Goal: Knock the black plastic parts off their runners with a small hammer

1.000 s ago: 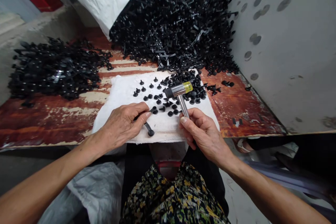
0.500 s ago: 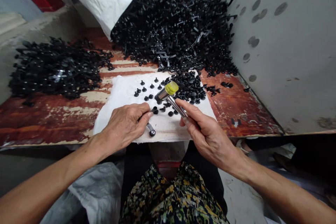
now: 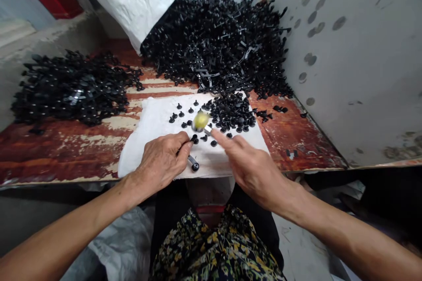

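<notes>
My left hand pinches a dark curved metal part low on the white cloth. One end of that part, with a round tip, sticks out below my fingers. My right hand is closed around the handle of a small hammer, whose yellow head is blurred and hangs just above my left fingertips. Small black buttons stand scattered on the cloth, and a denser heap of them lies at its right side.
A large pile of black linked parts fills the back of the worn red table, and a smaller pile lies at left. A white sack hangs at the back. A grey panel stands at right.
The hammer head has moved left and slightly down toward my left fingertips, and my right hand has shifted with it. My left hand keeps its hold; the view has tilted slightly.
</notes>
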Motion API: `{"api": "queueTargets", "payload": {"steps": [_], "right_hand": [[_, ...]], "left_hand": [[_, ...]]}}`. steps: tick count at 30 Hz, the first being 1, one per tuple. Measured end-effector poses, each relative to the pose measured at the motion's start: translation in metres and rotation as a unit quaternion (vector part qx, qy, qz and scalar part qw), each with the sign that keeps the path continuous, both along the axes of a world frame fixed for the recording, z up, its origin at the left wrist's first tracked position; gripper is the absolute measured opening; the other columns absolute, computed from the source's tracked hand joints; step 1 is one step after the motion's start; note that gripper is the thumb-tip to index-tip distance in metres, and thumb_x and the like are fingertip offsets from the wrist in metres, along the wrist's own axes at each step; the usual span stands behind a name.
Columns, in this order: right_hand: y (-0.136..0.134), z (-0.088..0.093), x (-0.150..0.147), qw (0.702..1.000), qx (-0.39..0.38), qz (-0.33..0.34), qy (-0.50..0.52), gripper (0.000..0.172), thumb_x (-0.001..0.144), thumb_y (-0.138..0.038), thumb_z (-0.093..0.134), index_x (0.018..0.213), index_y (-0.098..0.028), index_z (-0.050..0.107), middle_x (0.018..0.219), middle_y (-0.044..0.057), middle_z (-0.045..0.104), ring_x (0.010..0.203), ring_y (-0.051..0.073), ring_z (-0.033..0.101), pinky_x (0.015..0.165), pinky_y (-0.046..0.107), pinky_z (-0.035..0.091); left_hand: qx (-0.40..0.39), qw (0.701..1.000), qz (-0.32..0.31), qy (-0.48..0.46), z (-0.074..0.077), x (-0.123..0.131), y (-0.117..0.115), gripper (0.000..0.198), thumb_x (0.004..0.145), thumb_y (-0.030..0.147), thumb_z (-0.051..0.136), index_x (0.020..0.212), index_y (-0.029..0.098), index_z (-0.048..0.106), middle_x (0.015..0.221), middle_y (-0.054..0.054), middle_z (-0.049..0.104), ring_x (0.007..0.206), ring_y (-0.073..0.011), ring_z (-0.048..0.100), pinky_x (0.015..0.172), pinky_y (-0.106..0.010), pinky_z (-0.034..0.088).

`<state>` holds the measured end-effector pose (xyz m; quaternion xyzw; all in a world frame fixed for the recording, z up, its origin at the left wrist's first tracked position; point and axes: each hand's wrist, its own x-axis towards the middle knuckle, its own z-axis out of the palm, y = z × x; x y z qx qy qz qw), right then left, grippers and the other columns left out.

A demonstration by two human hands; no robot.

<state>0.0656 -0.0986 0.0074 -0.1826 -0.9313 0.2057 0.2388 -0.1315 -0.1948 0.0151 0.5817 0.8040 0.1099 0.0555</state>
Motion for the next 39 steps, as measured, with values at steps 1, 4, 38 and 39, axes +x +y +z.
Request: {"api": "queueTargets", "payload": {"steps": [1,4,38,39], "right_hand": [[0.0005,-0.0007,0.0,1.0,0.006,0.005,-0.027,0.061,0.088,-0.007,0.035,0.148,-0.019,0.044,0.087,0.008,0.062,0.06,0.015,0.053,0.058,0.03,0.054],[0.0013,-0.0017,0.0001,1.0,0.0,-0.005,0.014,0.061,0.09,-0.007,0.034,0.149,-0.017,0.041,0.089,0.009,0.062,0.068,0.018,0.056,0.066,0.033,0.055],[0.0039,-0.0018,-0.0058,0.996,-0.027,0.011,-0.087,0.068,0.087,-0.006,0.036,0.153,-0.02,0.034,0.099,0.011,0.065,0.072,0.018,0.059,0.071,0.034,0.055],[0.0042,-0.002,-0.0068,0.996,-0.031,0.006,-0.088,0.068,0.087,-0.006,0.035,0.154,-0.019,0.033,0.101,0.012,0.065,0.074,0.019,0.059,0.073,0.037,0.055]], "left_hand": [[0.002,1.0,-0.001,0.004,-0.0001,0.0002,0.0,0.025,0.091,0.034,0.04,0.082,0.023,0.06,0.073,-0.003,0.066,0.065,-0.0183,0.057,0.063,-0.029,0.034],[0.003,1.0,0.002,0.002,0.0001,0.0011,0.0004,0.026,0.091,0.035,0.04,0.081,0.023,0.061,0.072,-0.003,0.066,0.064,-0.0183,0.057,0.062,-0.029,0.034],[-0.035,0.998,0.024,-0.038,0.0018,0.0042,0.0021,0.025,0.09,0.033,0.041,0.086,0.021,0.062,0.065,-0.001,0.06,0.056,-0.0167,0.052,0.059,-0.027,0.035],[-0.031,0.998,0.023,-0.039,0.0018,0.0046,0.0022,0.025,0.09,0.034,0.04,0.087,0.021,0.062,0.066,-0.001,0.06,0.057,-0.0169,0.053,0.059,-0.027,0.035]]}}
